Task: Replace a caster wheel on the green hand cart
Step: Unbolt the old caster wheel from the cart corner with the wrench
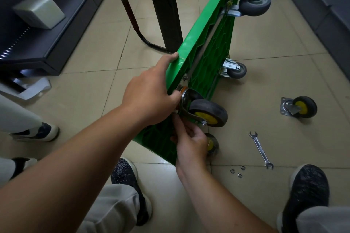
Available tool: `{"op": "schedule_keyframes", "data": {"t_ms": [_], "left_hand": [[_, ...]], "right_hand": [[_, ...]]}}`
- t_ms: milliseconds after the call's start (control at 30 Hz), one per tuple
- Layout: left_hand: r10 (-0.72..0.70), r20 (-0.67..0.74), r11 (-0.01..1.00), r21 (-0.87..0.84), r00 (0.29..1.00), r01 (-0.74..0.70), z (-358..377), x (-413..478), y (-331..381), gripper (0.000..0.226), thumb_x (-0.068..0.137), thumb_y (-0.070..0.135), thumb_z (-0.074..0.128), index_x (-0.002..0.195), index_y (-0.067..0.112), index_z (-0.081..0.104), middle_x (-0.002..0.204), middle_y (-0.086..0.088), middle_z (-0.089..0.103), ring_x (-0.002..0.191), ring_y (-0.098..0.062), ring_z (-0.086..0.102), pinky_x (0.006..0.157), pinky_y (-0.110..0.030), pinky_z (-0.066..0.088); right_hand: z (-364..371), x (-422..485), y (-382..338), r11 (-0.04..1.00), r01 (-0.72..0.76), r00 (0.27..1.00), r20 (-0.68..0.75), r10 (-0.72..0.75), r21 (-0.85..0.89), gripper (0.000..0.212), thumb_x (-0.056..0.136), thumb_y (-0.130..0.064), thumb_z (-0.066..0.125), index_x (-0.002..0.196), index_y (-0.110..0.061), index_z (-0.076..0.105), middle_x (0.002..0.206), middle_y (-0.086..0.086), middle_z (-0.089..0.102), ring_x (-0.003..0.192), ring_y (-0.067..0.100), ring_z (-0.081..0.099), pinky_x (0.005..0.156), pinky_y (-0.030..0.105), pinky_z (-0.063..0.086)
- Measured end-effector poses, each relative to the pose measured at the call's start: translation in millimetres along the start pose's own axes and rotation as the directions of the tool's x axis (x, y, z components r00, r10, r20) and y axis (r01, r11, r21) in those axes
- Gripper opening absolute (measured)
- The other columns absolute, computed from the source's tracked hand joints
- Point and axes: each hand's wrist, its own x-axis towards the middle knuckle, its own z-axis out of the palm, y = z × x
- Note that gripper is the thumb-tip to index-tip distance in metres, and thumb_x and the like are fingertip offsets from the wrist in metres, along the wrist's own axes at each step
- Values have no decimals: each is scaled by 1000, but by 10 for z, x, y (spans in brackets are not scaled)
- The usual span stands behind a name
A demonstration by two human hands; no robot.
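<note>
The green hand cart [200, 43] stands on its side on the tiled floor, underside facing right. My left hand [151, 92] grips its upper edge, thumb by the mount of a yellow-hubbed caster wheel [208, 112]. Below that mount, the fingers of my right hand [189, 142] pinch at a small fastener that I cannot make out. This hand partly hides a second yellow-hubbed caster [213, 145]. A loose yellow-hubbed caster [300, 107] lies on the floor to the right. Two grey casters [253, 4] [235, 70] sit at the far end.
A silver spanner [261, 149] and three small washers [237, 171] lie on the tiles near my right shoe [306, 191]. My left shoe [126, 174] is under the cart's near end. Another person's shoes [39, 132] stand at left. Dark shelving [47, 24] lines the left side.
</note>
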Motion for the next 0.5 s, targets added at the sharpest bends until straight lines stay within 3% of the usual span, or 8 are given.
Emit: {"op": "schedule_keyframes", "data": {"t_ms": [100,233,333,400,500], "left_hand": [[-2,-3,1000,5,1000,2,2,3,-1,80,90,38,69,155,48,26,99,5,50,67,-3,45,65,-34,37],[-4,-2,1000,7,1000,4,-1,-3,6,80,90,37,70,155,48,26,100,6,51,65,-3,44,59,-33,34],[0,2,1000,8,1000,0,-10,-4,16,79,90,38,69,156,47,26,97,5,51,66,-5,45,56,-33,33],[-5,5,1000,9,1000,5,-14,-7,25,78,90,38,69,156,47,26,100,6,51,67,-14,47,64,-34,36],[-15,7,1000,12,1000,15,-17,-10,33,79,90,38,69,155,48,26,99,5,50,72,-22,51,67,-34,39]], "right_hand": [[7,33,-26,997,-32,999,-19,31,-65,34,79,-37,86,95,-10,76,88,2,80,80,16,76,76,33,61],[-18,46,-17,998,5,1000,-18,-6,-70,24,83,-31,84,90,-10,76,76,0,76,62,6,66,60,22,52],[-48,51,17,998,47,999,26,-46,-44,15,86,-20,81,99,-12,77,92,3,80,83,14,76,73,24,59],[-68,54,27,998,53,997,49,-52,-16,16,87,-13,80,102,-11,77,98,5,80,95,21,76,84,31,61],[-77,74,0,1000,27,999,45,-27,3,22,82,-23,84,100,-12,78,98,5,80,94,20,76,82,32,59]]}}
